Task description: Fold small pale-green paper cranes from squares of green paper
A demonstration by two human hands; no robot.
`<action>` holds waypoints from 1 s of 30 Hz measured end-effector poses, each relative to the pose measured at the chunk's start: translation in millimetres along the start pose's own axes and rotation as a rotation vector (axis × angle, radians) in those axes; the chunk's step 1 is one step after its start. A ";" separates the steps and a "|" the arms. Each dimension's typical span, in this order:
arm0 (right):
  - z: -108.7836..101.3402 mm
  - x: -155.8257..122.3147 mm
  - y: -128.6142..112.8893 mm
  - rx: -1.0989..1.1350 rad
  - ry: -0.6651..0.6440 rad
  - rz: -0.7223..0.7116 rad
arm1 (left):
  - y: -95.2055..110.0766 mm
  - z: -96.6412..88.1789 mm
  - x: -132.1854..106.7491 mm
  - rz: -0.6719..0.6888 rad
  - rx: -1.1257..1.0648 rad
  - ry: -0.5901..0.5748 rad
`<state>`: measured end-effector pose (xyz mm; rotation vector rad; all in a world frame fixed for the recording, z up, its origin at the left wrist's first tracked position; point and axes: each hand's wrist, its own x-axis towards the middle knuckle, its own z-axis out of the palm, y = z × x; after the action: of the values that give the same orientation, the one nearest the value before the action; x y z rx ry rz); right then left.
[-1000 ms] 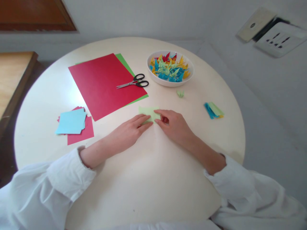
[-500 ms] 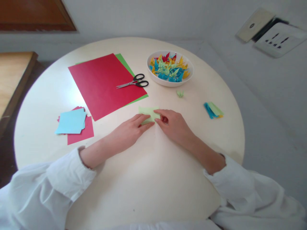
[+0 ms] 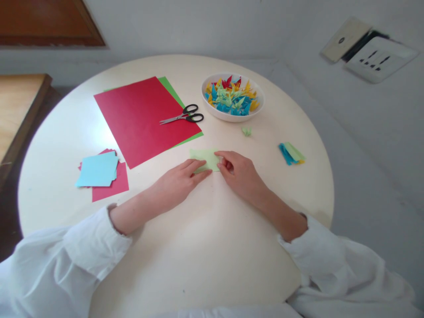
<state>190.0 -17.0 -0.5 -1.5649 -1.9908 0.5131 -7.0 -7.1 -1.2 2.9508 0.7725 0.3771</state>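
Note:
A small pale green paper (image 3: 203,156) lies folded on the round cream table (image 3: 198,247) in front of me. My left hand (image 3: 179,179) lies flat with its fingers stretched out, the fingertips pressing the paper's near edge. My right hand (image 3: 240,173) has its fingers curled and pinches the paper's right corner between thumb and forefinger. Both arms wear white sleeves.
A red sheet (image 3: 144,117) over a green sheet (image 3: 170,90) carries black-handled scissors (image 3: 185,116). A white bowl (image 3: 260,99) holds several coloured folded paper pieces. A tiny green folded piece (image 3: 246,131), blue and yellow-green squares (image 3: 290,153), and light blue over red squares (image 3: 99,171) lie around.
The view has shifted slightly. My right hand's fingers have curled in a little at the paper's corner. My left hand stays on the paper.

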 end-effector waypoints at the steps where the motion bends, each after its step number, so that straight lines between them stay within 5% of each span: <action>1: 0.3 0.1 0.1 0.000 0.000 0.000 | 0.0 -0.3 0.2 0.002 0.002 -0.004; 17: -0.9 -0.2 1.8 0.045 -0.020 -0.026 | 5.5 -5.7 7.6 -0.035 0.096 -0.104; 30: -10.8 -2.1 -2.8 0.271 -0.006 0.132 | 8.6 -10.4 12.6 -0.035 0.148 -0.149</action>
<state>195.1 -20.2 9.2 -1.5297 -1.7445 0.8051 5.1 -8.4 12.7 3.0518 0.8670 0.0994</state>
